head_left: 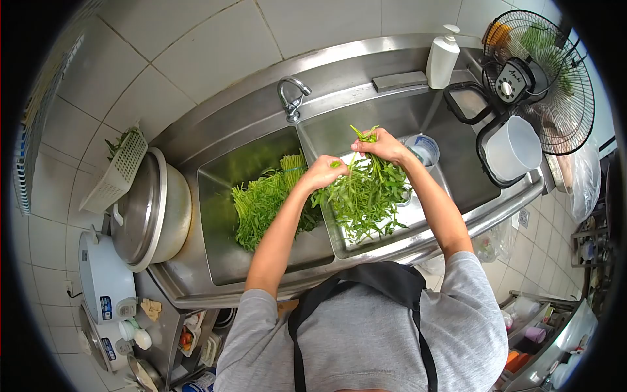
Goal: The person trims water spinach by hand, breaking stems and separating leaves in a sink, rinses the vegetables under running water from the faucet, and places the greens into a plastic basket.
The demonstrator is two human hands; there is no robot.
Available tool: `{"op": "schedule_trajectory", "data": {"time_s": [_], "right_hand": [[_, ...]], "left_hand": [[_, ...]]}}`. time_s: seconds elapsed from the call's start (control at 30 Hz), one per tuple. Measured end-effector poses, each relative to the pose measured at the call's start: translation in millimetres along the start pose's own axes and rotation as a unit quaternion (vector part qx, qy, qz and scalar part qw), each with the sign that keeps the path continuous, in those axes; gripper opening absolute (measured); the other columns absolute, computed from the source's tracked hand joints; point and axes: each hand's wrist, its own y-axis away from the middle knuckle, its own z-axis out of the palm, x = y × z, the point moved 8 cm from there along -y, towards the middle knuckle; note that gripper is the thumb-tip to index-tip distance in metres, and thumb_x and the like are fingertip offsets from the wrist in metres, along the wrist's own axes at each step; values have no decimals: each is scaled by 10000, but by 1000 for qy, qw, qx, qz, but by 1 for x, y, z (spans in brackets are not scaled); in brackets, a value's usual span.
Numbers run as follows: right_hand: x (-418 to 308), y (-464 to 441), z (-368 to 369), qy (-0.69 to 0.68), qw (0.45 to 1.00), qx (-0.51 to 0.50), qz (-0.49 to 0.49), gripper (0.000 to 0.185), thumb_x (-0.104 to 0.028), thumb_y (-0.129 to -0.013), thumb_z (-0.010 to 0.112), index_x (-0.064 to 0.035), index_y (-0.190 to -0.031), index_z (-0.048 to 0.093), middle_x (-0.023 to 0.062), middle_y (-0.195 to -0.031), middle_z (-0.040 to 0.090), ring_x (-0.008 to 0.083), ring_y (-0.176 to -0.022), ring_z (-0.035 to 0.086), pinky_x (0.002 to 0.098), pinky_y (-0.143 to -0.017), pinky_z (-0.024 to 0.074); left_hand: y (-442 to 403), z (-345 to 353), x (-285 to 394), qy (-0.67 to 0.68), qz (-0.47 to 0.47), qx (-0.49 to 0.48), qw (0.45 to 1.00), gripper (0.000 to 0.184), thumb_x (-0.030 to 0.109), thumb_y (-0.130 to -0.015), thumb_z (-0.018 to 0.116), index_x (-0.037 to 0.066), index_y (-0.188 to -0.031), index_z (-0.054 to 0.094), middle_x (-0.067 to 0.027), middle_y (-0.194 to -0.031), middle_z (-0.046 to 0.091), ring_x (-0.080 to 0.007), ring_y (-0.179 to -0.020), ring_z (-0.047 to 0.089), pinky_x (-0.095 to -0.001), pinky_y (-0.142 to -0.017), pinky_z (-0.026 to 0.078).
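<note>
Over the right sink basin, my right hand [384,147] is closed round the stems of a bunch of leafy greens [366,196], whose long narrow leaves hang down into the basin. Close by on the left, my left hand [324,174] is pinched at the edge of that bunch, with a bit of green between the fingertips. More bundled greens [261,209] lie in the left basin, one bundle with its cut stems upward and a tie round it. Partly behind my right wrist is a clear round container [423,151] in the right basin.
A faucet [293,98] rises behind the divider. At the back right stand a white pump bottle [443,57] and a black fan [522,81], with a white tub [513,149] below. A large lidded pot [157,209] and a perforated basket [117,171] stand left.
</note>
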Motion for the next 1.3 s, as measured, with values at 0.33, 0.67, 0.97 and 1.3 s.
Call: {"op": "schedule_trajectory", "data": {"time_s": [0.33, 0.67, 0.97, 1.3], "right_hand": [[20, 0, -18, -131, 989, 52, 51, 353, -325, -780, 639, -26, -964, 603, 52, -776, 629, 85, -647, 534, 228, -604, 447], [28, -8, -2, -357, 934, 11, 35, 336, -293, -874, 505, -24, -1075, 508, 83, -919, 605, 139, -763, 573, 260, -669, 503], [28, -10, -3, -376, 925, 54, 25, 297, -296, -865, 525, -7, -934, 529, 103, -862, 615, 151, -712, 580, 274, -632, 502], [22, -8, -14, -323, 944, 68, 18, 303, -334, -847, 547, -31, -844, 547, 71, -761, 608, 121, -619, 555, 255, -570, 484]], "left_hand": [[8, -34, -61, 284, -48, 200, 936, 255, 320, -765, 519, 84, -671, 494, -15, -628, 483, -113, -636, 423, -256, -662, 343], [16, 6, 30, -152, 19, 85, 985, 295, 355, -712, 634, 127, -899, 642, -96, -635, 606, -186, -617, 576, -333, -621, 445], [10, 7, 21, -119, 31, 99, 987, 272, 240, -707, 631, 79, -925, 624, -98, -586, 545, -144, -568, 527, -315, -556, 424], [3, 3, -10, -109, 22, 71, 991, 310, 266, -723, 651, 40, -934, 629, -35, -595, 545, -91, -545, 471, -278, -512, 393]]}}
